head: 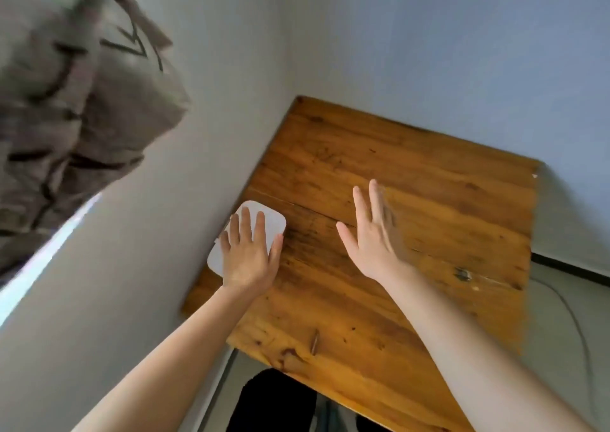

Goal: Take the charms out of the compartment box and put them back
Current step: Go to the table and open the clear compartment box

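A white compartment box (270, 222) with rounded corners lies shut near the left edge of the wooden table (412, 174). My left hand (249, 253) rests flat on top of it, fingers spread, covering its near half. My right hand (373, 233) hovers over the middle of the table with fingers spread and nothing in it, a hand's width to the right of the box. No charms are visible; the inside of the box is hidden.
The table stands in a corner against pale walls. A grey-brown cloth bag (76, 101) hangs on the wall at upper left. A cable (567, 312) runs along the floor to the right. Dark clothing (274, 402) shows below the table's near edge.
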